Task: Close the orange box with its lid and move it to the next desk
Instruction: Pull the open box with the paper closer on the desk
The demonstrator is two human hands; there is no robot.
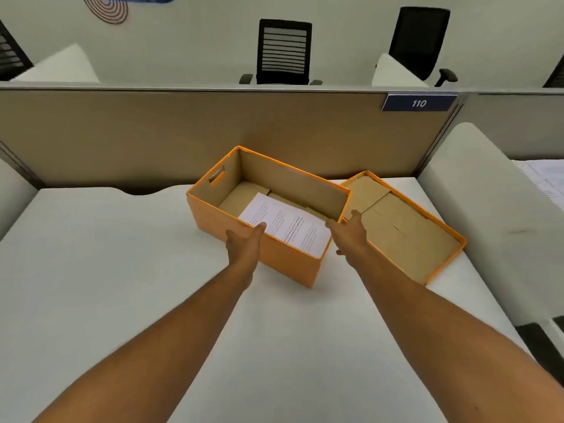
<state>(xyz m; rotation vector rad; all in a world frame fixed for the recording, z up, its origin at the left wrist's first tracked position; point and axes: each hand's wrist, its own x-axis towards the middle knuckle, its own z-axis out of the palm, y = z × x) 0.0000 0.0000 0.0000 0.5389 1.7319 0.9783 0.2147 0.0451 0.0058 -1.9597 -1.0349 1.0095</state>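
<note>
From the head view, the left hand (244, 244) grips the near long wall of the orange box (274, 254), thumb hooked over the rim and pressing the edge of a printed sheet of paper (287, 225) that lies inside; the fingers are hidden against the outer face. The right hand (349, 232) is set at the box's right end wall, thumb raised by the rim corner, fingers curled down along the outside, so this grip looks closed on the box too, though the fingertips barely show. The box stands open on the white counter (122, 239), directly ahead of both grips, turned at an angle. Just beyond the right grip lies the lid (406, 227), upside down, its brown inside facing up, touching the box's right end. Past the grips rises a tan partition (152, 132) with a sign reading 110 (418, 102).
</note>
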